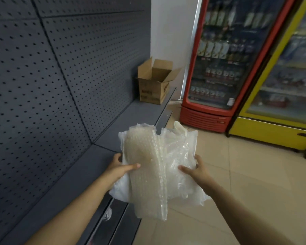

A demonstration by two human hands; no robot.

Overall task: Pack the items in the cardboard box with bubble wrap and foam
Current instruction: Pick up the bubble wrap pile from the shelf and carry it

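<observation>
I hold a loose bundle of bubble wrap (pixel 148 167) and thin white foam sheets in front of me, above the edge of a low grey shelf. My left hand (pixel 121 167) grips its left side, thumb on top. On the bundle's right side my right hand (pixel 195 169) grips it the same way. An open brown cardboard box (pixel 153 89), flaps up, stands at the far end of the shelf against the white wall. I cannot see inside the box.
A grey pegboard wall (pixel 51 85) runs along the left above the low grey shelf (pixel 124 121). A red drinks fridge (pixel 228 68) and a yellow fridge (pixel 281 124) stand on the right. Beige tiled floor (pixel 245 174) lies between them and the shelf.
</observation>
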